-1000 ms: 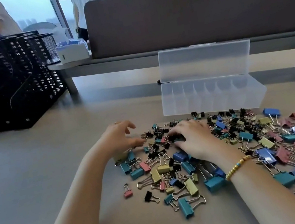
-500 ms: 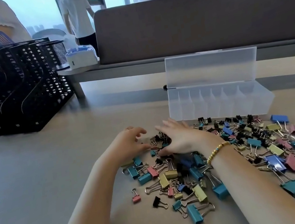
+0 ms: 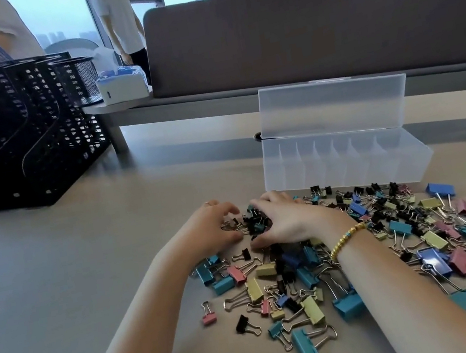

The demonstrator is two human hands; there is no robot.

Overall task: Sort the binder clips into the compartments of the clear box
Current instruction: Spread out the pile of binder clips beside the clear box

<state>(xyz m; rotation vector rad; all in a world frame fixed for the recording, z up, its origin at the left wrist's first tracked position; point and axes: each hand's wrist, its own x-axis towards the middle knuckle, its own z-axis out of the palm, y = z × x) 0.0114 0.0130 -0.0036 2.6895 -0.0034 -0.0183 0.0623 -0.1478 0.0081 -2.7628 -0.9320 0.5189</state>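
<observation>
We observed both hands at the centre of the frame, cupped toward each other around a small heap of black binder clips point(image 3: 257, 224) on the grey counter point(image 3: 58, 285). The left hand point(image 3: 209, 232) lay with fingers curled over the heap's left edge; the right hand point(image 3: 284, 220), with a yellow bead bracelet point(image 3: 347, 240) at its wrist, had fingers spread and bent over the heap's right side. We could not tell whether either hand actually pinched a clip. The remaining binder clips point(image 3: 423, 236), in teal, blue, pink, yellow and black, lay scattered across the lower right of the frame. The clear box point(image 3: 344, 163) stood just beyond them, right of centre, its lid raised upright and its row of compartments holding no visible clips. A black mesh organiser point(image 3: 9, 134) occupied the upper left.
</observation>
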